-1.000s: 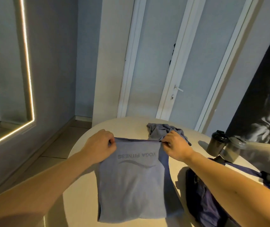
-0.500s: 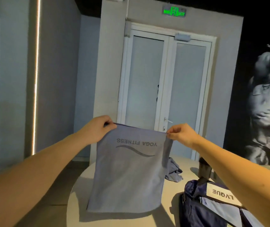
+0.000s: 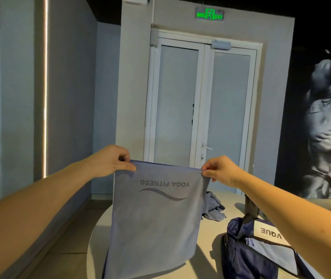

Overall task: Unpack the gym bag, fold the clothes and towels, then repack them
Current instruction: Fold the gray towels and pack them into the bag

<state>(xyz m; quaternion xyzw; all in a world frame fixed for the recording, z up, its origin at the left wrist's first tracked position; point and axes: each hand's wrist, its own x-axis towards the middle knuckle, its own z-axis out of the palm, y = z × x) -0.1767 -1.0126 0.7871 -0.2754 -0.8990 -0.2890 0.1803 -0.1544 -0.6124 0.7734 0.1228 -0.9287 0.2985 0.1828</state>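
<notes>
In front of you stands a round, pale table (image 3: 205, 234). Toward its far side lies a crumpled blue-grey cloth (image 3: 213, 207) in a loose heap. On your right the navy gym bag (image 3: 245, 256) sits on the tabletop, its pale label panel facing up. Behind the bag stands a dark upright object (image 3: 250, 206), mostly hidden and too obscured to identify.

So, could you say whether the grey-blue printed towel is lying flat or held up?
Held up: the towel hangs, top corners pinched by left hand and right hand.

Left forearm (image 3: 40, 198), right forearm (image 3: 291, 214) bare to frame edge; left hand (image 3: 110, 161), right hand (image 3: 220, 171) bare.
</notes>
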